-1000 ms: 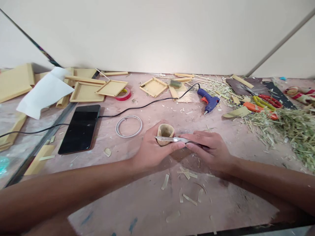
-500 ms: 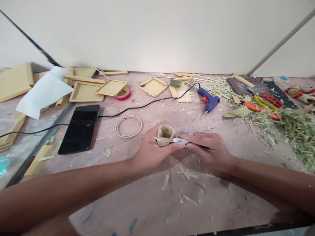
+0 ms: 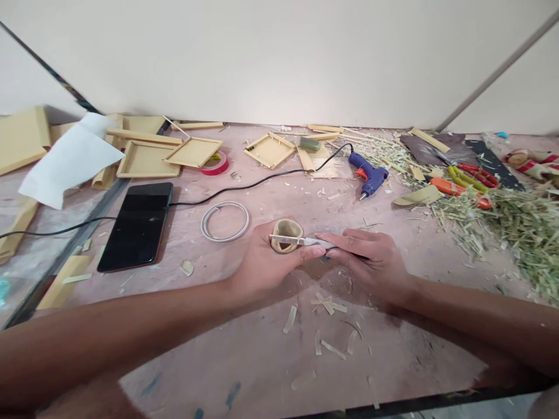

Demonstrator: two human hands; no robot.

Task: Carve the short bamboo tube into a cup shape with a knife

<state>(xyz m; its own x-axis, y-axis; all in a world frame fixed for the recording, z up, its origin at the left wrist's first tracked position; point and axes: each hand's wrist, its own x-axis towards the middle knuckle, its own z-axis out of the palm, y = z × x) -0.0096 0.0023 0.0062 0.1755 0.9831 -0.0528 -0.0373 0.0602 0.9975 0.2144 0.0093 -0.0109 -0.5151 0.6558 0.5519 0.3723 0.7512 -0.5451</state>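
Observation:
My left hand [image 3: 262, 261] is closed around a hollow, pale tan piece that looks like a bamboo tube [image 3: 289, 225], its open mouth facing up. Across that mouth lies the blade of a small knife [image 3: 311, 241]. The knife's grey handle is in my right hand [image 3: 373, 259], with fingers and thumb closed on it. My left thumb presses against the knife near where blade meets handle. The tube's lower part is hidden in my left palm. Thin pale shavings [image 3: 328, 304] are scattered on the table below my hands.
A roll of white tape [image 3: 204, 227] and a phone [image 3: 135, 227] lie left. Behind are a blue glue gun [image 3: 371, 177] with a black cord, wooden frames [image 3: 271, 152] and pink tape [image 3: 217, 167]. Pliers [image 3: 469, 179], an orange-handled tool [image 3: 449, 187] and heaped shavings [image 3: 533, 227] lie right.
The knife has turned, so its blade shows narrower and crosses the tube's mouth slightly farther up. Both hands keep their grips. The whole view has shifted slightly.

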